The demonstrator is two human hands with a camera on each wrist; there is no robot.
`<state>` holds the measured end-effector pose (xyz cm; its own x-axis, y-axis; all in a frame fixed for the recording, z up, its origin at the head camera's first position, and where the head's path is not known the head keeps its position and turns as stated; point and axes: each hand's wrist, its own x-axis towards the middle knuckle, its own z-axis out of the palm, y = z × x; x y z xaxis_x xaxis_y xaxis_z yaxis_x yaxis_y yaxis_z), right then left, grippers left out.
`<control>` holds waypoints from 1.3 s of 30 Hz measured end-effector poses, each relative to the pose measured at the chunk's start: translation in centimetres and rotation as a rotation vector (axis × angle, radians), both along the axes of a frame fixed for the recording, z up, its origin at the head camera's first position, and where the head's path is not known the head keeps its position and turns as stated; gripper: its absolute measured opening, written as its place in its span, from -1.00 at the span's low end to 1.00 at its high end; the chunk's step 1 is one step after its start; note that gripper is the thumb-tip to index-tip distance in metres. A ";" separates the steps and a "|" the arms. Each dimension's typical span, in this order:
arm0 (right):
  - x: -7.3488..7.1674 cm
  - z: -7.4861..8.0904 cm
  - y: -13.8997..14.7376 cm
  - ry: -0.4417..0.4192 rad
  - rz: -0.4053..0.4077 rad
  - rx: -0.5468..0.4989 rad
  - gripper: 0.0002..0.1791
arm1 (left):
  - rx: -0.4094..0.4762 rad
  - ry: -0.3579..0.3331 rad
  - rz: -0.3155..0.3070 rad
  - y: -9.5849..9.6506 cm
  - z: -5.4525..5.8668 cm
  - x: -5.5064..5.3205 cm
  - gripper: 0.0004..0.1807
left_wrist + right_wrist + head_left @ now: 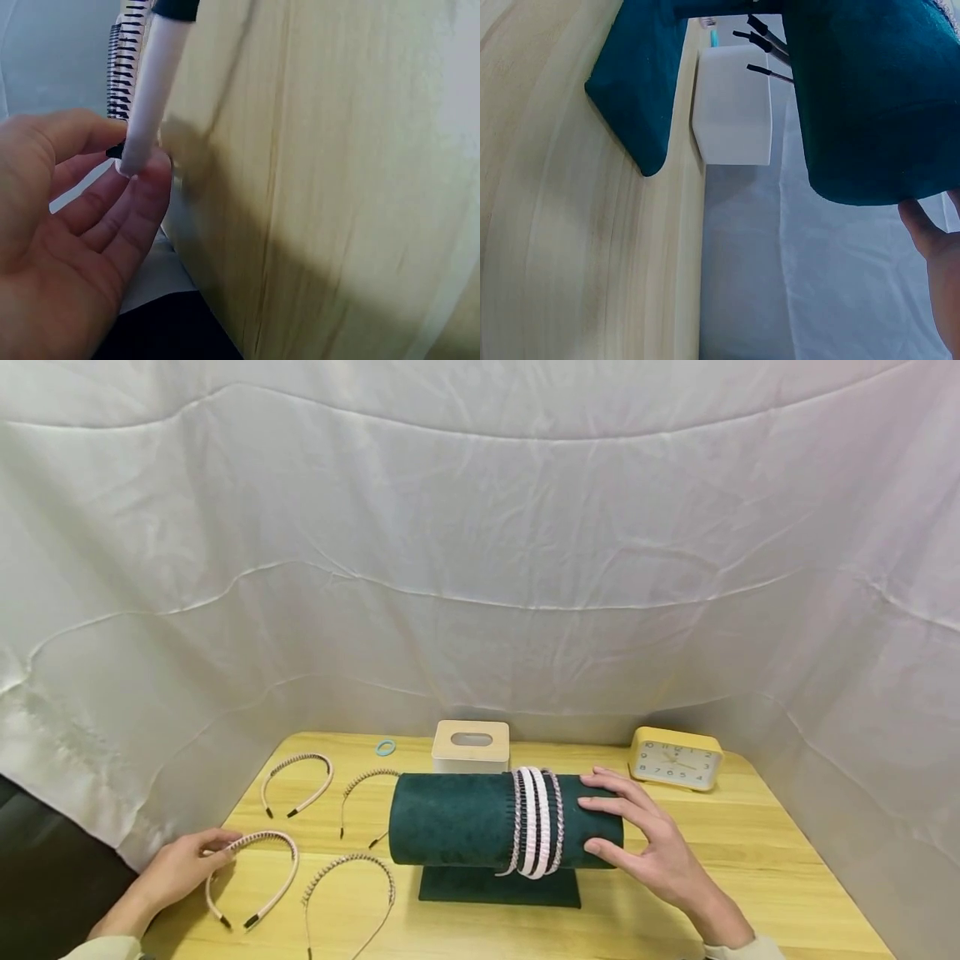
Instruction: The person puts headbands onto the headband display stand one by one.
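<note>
At the table's left edge my left hand (178, 870) pinches a pale headband (292, 860) with dark tips, thumb and index finger at its side. In the left wrist view the fingers (154, 180) close around the headband's pale band (157, 82), beside a dark-threaded stretch. My right hand (656, 839) rests on the right end of a dark green padded roll stand (450, 818), fingers spread on top and thumb on the front. Several white and pinkish headbands (534, 822) hang side by side around the roll. The right wrist view shows the roll (877, 112) and only part of the hand.
Other braided headbands (348, 858) lie left of the stand, one (298, 757) farther back and one (367, 774) partly behind the roll. A tissue box (471, 743), a blue ring (385, 747) and a yellow clock (675, 758) stand or lie at the back, before a pale curtain (480, 568).
</note>
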<state>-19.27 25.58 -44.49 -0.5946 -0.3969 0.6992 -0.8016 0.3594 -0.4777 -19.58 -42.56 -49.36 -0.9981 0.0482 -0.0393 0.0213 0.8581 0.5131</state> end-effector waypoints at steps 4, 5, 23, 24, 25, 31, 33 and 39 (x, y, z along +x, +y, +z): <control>-0.1 0.0 0.0 0.003 0.002 -0.001 -0.25 | 0.116 -0.080 0.014 -0.2 0.0 0.1 -0.55; -0.1 0.0 0.0 0.002 0.002 0.000 -0.25 | 0.157 -0.094 0.010 -0.3 0.0 0.1 -0.55; -0.1 -0.1 -0.1 -0.015 -0.003 0.002 -0.26 | 0.755 -0.305 -0.194 -2.9 -1.3 0.5 -0.80; -0.1 -0.1 -0.1 -0.010 0.000 0.000 -0.26 | 0.758 -0.310 -0.188 -3.0 -1.3 0.5 -0.81; -0.1 -0.1 -0.1 -0.004 0.003 -0.002 -0.25 | 0.760 -0.315 -0.179 -2.9 -1.3 0.6 -0.81; -0.1 -0.1 -0.1 0.017 0.014 -0.012 -0.24 | 0.784 -0.347 -0.128 -2.7 -1.0 0.6 -0.83; -0.1 -0.2 -0.1 0.010 0.011 -0.010 -0.24 | 0.781 -0.342 -0.114 -2.6 -1.0 0.6 -0.81; 0.0 -0.2 -0.1 0.001 0.005 -0.009 -0.25 | 0.682 -0.294 -0.067 -2.5 -0.9 0.9 -0.75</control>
<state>-19.25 25.52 -44.67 -0.5919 -0.3940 0.7032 -0.8040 0.3511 -0.4800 -18.68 -45.06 -50.28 -0.9452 0.2172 -0.2437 -0.1580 0.3488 0.9238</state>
